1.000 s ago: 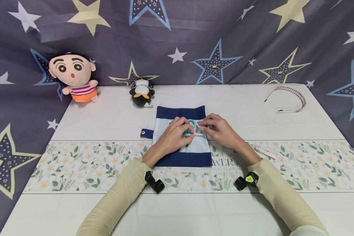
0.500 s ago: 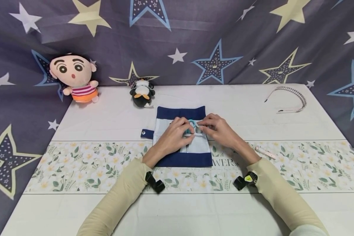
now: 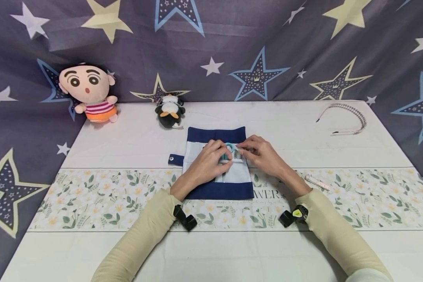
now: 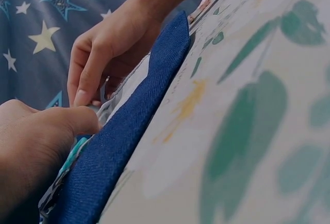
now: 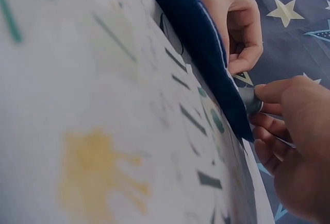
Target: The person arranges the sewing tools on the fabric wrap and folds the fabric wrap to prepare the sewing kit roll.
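A navy fabric case (image 3: 218,191) with a pale lining lies unfolded at the table's middle, its snap strap (image 3: 176,159) out to the left. My left hand (image 3: 208,161) lies across it, thumb and forefinger pinching near the white pocket band (image 3: 237,160). Beside those fingers a teal ring handle (image 3: 229,143) rises from the pocket. My right hand (image 3: 262,154) comes in from the right. Its fingertips pinch a small grey rounded piece with a pale rim (image 5: 249,100), right at the pocket opening. The lower part of that piece is hidden behind the case's navy edge in the right wrist view.
Behind the case sits a penguin plush (image 3: 169,113), with a larger doll plush (image 3: 98,107) at the back left. A beaded headband (image 3: 362,117) lies at the back right. A slim pink-and-white stick (image 3: 317,182) rests right of my right forearm, on the floral strip (image 3: 127,196).
My right fingertips have shifted slightly at the pocket opening, and the small piece's pale rim shows less than before. My left hand stays in place on the case.
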### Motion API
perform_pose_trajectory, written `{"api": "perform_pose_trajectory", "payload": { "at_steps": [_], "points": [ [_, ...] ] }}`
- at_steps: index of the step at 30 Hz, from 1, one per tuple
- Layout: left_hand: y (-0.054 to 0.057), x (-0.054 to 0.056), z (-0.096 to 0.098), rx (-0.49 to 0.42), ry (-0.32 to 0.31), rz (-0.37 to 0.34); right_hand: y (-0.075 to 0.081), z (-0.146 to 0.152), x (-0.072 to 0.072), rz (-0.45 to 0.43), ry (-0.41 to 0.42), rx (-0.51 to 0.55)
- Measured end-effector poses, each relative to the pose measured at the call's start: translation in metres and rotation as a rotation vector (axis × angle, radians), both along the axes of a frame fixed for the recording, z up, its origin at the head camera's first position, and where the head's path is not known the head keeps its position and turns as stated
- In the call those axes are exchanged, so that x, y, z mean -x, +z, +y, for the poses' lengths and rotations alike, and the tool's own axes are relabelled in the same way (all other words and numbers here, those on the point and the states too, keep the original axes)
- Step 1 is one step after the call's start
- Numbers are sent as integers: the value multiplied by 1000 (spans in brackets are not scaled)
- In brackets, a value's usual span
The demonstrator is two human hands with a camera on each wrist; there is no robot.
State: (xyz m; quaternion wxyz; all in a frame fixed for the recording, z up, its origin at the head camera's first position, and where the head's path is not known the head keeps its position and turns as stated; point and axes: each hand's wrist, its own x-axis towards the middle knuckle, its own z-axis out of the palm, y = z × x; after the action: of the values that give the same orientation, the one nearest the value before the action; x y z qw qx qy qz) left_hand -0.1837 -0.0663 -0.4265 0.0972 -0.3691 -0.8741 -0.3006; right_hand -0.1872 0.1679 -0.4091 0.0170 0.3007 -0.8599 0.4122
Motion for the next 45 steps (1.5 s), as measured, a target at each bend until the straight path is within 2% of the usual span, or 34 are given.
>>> {"api": "perform_pose_trajectory", "payload": {
  "at_steps": [33, 45],
  "points": [
    [-1, 1, 0, -12, -4, -17, -2, -1, 3, -60, -13, -5],
    [-1, 0, 0, -11, -1, -24, -4, -1, 4, -41, -27, -26]
  ]
}}
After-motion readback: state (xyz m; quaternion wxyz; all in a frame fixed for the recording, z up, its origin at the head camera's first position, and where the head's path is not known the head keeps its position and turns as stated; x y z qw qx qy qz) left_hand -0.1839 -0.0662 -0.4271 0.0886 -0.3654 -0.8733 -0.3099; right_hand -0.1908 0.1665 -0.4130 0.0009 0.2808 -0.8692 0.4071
